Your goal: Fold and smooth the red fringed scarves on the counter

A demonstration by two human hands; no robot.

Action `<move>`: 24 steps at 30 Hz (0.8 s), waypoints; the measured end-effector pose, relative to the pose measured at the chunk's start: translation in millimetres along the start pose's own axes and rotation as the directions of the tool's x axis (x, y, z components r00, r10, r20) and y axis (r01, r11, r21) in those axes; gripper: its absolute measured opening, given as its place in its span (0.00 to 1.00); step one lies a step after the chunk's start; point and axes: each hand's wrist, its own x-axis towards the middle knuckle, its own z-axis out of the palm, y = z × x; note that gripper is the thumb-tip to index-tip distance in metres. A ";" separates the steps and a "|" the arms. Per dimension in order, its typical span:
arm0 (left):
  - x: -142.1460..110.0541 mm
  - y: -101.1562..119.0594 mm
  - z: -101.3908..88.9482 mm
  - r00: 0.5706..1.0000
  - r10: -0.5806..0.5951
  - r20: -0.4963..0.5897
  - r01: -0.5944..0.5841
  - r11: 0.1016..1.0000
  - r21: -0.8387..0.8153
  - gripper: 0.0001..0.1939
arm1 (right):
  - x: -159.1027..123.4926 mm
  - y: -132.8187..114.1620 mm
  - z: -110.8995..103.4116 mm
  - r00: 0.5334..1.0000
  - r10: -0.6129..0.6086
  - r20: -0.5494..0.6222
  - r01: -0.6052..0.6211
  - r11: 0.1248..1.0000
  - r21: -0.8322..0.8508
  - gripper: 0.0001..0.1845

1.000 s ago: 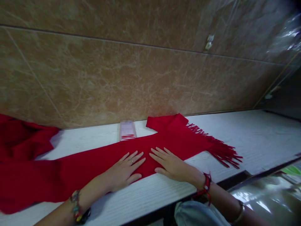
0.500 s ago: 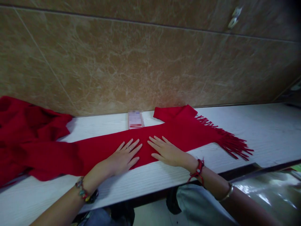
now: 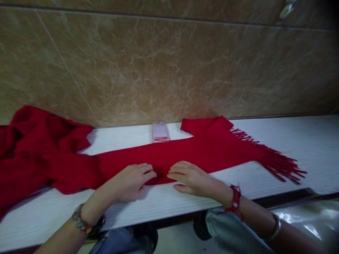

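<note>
A long red scarf (image 3: 212, 148) with a twisted fringe (image 3: 280, 164) at its right end lies spread along a white wood-grain bench (image 3: 169, 203). Over its near edge is my left hand (image 3: 135, 181), fingers bent and thumb apart from them; whether the fingertips touch the cloth is hard to see. Just to the right, my right hand (image 3: 186, 178) rests at the same edge, fingers together and lightly curved, thumb apart. Neither hand grips the cloth visibly. A corner of the scarf is folded back near the wall.
Bunched red cloth (image 3: 45, 137) heaps up at the left of the bench. A small blurred-out rectangular item (image 3: 160, 132) lies between the scarf and the brown marbled wall (image 3: 159, 70). My knees (image 3: 227, 225) are under the front edge.
Both hands lay flat with spread fingers before; now the fingers are bent and drawn together, nearer the scarf's front edge. The view has shifted, and more bunched red cloth shows at left.
</note>
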 end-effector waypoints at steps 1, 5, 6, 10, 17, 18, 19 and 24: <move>-0.1 -0.8 1.2 1.000 -0.003 0.000 0.003 1.000 0.009 0.20 | 1.3 -1.4 2.3 1.000 -0.014 -0.011 0.014 1.000 -0.017 0.12; 0.3 -2.4 6.1 1.000 -0.012 -0.019 0.012 1.000 0.028 0.19 | 4.3 -4.5 7.4 1.000 0.009 -0.018 -0.010 0.997 -0.074 0.10; 0.6 -1.8 6.6 0.999 -0.012 -0.030 0.013 0.999 0.029 0.18 | 4.7 -5.2 7.5 0.999 0.024 -0.021 -0.026 0.996 -0.085 0.09; 2.7 4.3 6.3 0.997 -0.013 -0.075 0.015 1.000 0.026 0.14 | 4.7 -7.5 7.6 0.997 0.065 -0.035 -0.069 0.987 -0.143 0.08; 5.1 12.3 5.1 0.995 -0.027 -0.101 0.028 1.000 0.009 0.13 | 3.6 -6.1 14.9 0.987 0.113 -0.112 -0.129 0.981 -0.144 0.09; 4.7 12.5 5.5 0.994 -0.029 -0.101 0.030 1.000 0.006 0.15 | 3.4 -5.4 16.2 0.983 0.129 -0.130 -0.146 0.981 -0.130 0.08; 4.1 12.5 6.2 0.994 -0.034 -0.103 0.034 0.999 0.007 0.17 | 3.0 -4.6 17.5 0.979 0.143 -0.145 -0.160 0.981 -0.114 0.08; 3.9 12.0 15.0 0.983 -0.117 -0.144 0.123 0.992 0.035 0.19 | 2.3 -1.5 21.5 0.961 0.224 -0.165 -0.234 0.971 -0.045 0.08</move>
